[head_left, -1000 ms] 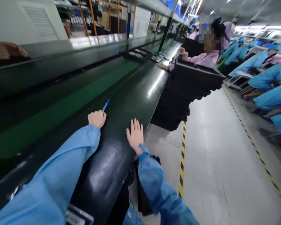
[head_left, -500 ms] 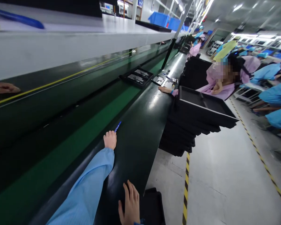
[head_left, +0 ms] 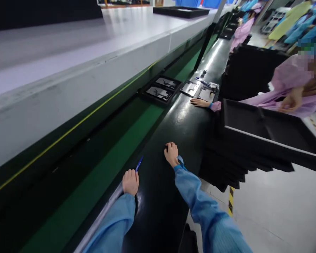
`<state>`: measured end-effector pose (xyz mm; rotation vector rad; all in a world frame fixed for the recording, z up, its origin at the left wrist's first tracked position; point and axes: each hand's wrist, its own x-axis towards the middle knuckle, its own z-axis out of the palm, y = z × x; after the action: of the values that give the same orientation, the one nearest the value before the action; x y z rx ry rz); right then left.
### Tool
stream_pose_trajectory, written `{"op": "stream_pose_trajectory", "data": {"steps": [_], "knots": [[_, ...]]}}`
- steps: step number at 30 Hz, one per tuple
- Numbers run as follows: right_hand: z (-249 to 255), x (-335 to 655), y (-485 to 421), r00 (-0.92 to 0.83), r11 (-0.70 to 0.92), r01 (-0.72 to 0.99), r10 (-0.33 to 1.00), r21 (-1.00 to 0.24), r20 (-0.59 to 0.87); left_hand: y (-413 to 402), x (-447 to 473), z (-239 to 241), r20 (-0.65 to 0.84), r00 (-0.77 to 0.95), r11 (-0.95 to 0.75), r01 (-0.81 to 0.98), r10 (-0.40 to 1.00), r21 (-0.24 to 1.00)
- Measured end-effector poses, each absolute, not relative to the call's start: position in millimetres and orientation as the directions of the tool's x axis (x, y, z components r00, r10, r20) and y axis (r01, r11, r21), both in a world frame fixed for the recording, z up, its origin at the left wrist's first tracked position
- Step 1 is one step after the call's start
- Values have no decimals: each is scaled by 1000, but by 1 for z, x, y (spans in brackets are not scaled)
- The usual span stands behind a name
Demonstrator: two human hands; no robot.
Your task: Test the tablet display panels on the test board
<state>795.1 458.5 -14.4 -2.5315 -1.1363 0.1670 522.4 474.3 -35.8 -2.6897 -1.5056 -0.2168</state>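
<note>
My left hand [head_left: 131,182] rests at the left edge of the dark bench [head_left: 158,207], fingers closed round a slim blue pen [head_left: 139,163] whose one end sticks out forward. Ahead and to the right, my right hand [head_left: 171,154] is low over the bench top, touching or nearly touching it. Its fingers bend loosely, with a dark gap between thumb and fingers, and I see nothing held there. Both forearms are in blue sleeves.
A green conveyor belt [head_left: 126,128] runs along the left, carrying a black tray with flat parts [head_left: 160,92]. A co-worker's hand [head_left: 200,102] lies beside flat metallic parts [head_left: 190,89]. Stacked black trays [head_left: 252,140] border the bench's right. A white shelf [head_left: 76,80] overhangs the belt.
My right hand has moved forward from the bench's near edge onto its middle, its fingers going from spread to bent. My left hand still holds the pen. The view has shifted.
</note>
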Motion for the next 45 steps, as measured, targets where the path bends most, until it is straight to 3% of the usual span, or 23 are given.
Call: {"op": "stream_pose_trajectory", "data": {"steps": [10,22,27,34,38,45], "knots": [[-16,852,591,569,-521,798,818,-301,91,472,524,-34,138,498,-513,849,856,123],[-16,905,686,691,-652,722,699,-232,184,471,524,-29,127,523,-538,829,843,153],[-14,912,704,672,-640,741,713,-205,200,470,523,-32,142,516,-534,830,845,163],[7,921,721,657,-624,747,744,-230,117,470,524,-38,199,520,-551,818,831,166],[36,905,724,641,-622,743,767,-247,-4,471,527,-41,256,495,-544,819,830,181],[72,828,646,383,-404,888,914,-222,-131,480,517,-53,187,339,-387,813,922,435]]}}
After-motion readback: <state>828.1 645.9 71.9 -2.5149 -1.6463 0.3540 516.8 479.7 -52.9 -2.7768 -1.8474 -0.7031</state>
